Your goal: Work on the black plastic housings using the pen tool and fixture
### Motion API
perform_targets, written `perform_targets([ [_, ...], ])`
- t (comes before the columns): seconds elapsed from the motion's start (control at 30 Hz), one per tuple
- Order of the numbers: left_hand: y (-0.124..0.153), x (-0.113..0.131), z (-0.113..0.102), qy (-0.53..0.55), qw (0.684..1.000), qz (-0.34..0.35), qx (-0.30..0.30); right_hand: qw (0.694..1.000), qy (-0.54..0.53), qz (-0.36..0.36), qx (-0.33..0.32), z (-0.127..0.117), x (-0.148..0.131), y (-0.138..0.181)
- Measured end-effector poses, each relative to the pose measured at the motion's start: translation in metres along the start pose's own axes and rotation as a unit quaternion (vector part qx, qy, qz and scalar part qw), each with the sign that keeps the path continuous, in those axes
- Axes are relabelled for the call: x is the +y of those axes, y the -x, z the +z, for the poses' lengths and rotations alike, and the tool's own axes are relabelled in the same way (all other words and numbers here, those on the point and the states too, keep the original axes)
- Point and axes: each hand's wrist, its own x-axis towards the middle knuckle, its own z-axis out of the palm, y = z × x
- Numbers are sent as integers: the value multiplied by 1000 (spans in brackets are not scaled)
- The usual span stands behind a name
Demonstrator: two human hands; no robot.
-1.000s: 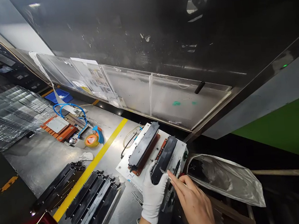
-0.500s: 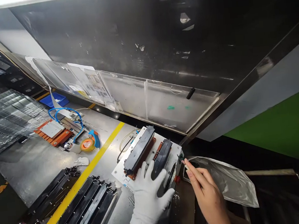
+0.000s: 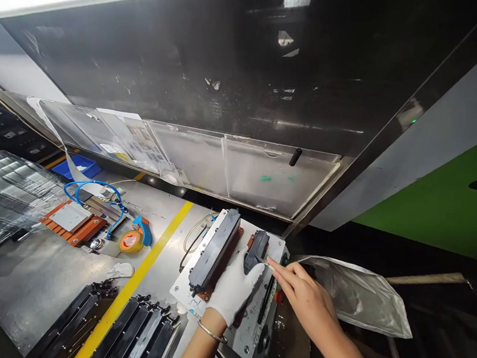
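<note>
Left hand: the gloved left hand [image 3: 233, 285] is closed over the near half of the held black bar [image 3: 256, 249], pressing it into the right-side orange nest of the white fixture plate [image 3: 180, 289].
Right hand: the bare right hand [image 3: 305, 301] pinches a thin tool [image 3: 266, 264], its tip touching the held bar's side.
Progress: by the look of it, partway. The seated black bar [image 3: 215, 252] already lies in the left nest, the held one is still being worked on, and rows of loose black bars [image 3: 128, 350] wait beside the yellow line [image 3: 153, 253].
Axis: the held bar's long axis runs near-left to far-right, parallel to its neighbour; its free end points towards the clear panel [image 3: 263, 171].
</note>
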Motion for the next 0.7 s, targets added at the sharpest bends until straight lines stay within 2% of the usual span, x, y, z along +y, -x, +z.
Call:
perform_targets([
  [0.37, 2, 4, 6, -103, 989, -104, 15, 998, 54, -8, -1, 5, -3, 0],
  [0.7, 0, 13, 9, -148, 985, -89, 31, 997, 77, 10, -1, 8, -5, 0],
])
